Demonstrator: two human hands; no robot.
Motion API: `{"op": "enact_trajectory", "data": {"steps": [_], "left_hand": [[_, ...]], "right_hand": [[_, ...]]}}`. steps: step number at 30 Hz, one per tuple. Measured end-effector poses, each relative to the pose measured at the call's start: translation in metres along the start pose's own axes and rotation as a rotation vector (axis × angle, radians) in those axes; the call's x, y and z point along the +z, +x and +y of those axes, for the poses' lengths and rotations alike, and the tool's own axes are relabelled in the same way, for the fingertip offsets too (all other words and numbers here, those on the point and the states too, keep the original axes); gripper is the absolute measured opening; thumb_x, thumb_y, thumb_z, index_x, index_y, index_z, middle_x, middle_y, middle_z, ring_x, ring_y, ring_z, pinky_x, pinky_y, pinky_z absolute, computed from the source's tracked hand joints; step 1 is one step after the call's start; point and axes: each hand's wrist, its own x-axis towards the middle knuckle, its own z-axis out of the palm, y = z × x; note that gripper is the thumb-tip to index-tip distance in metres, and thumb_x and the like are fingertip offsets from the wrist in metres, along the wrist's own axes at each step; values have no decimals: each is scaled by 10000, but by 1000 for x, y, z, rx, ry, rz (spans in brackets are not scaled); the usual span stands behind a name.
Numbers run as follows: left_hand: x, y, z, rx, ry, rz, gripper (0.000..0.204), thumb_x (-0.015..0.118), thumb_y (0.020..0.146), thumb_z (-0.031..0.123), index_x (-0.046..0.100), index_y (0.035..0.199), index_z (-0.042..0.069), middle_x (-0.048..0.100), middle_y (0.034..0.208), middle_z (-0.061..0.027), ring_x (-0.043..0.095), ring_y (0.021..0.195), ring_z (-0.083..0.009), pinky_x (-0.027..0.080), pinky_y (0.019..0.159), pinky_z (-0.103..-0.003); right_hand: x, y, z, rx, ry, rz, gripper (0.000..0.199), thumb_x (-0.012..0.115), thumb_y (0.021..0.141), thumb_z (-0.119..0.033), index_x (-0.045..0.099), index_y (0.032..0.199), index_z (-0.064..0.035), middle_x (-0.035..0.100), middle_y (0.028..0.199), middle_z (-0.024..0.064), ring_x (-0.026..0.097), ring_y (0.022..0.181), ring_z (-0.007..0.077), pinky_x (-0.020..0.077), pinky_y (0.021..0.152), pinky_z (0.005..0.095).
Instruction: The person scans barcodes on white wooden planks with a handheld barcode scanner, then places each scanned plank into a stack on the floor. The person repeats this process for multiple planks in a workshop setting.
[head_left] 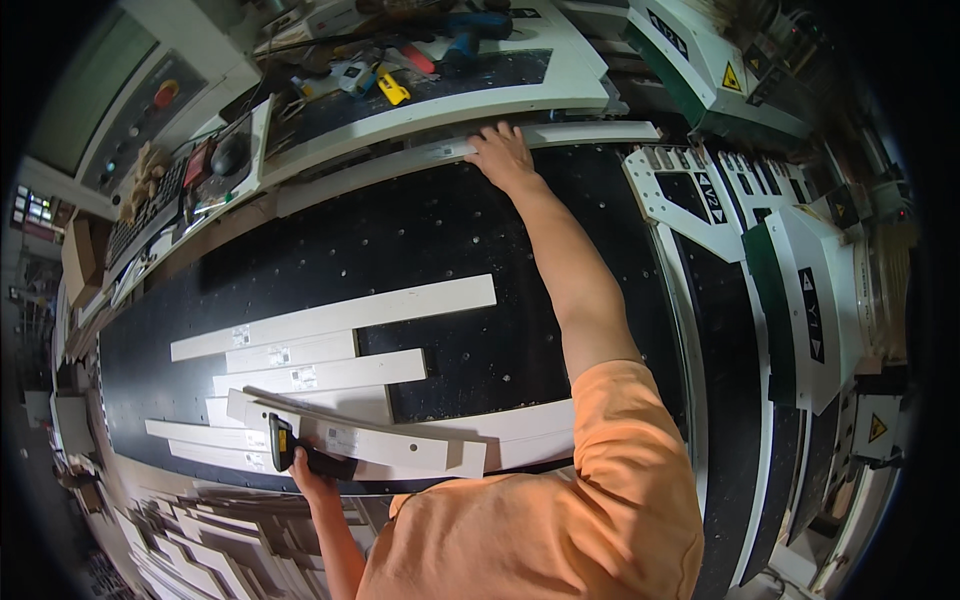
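Black worktable (450,235) among machines (815,270), white boards (430,294) lying on its near left part, left hand (309,474) at the near edge, fingers curled around a scanner (281,442) over the boards, right hand (506,160) at the far edge, fingers slightly spread on a long strip (590,132).

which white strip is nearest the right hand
The long white strip along the far edge of the black table, right at the right hand; the other white strips on the table lie nearer the orange shirt.
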Motion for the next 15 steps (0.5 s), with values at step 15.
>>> {"op": "enact_trajectory", "data": {"steps": [15], "left_hand": [[19,-8,12,-7,51,-104,411,661,901,279,590,1232,45,671,951,-44,634,699,-119,519,504,-259]], "right_hand": [[71,-2,-58,568,932,304,395,598,973,-81,473,1253,168,274,1471,303,671,1050,365,616,838,354]]}}
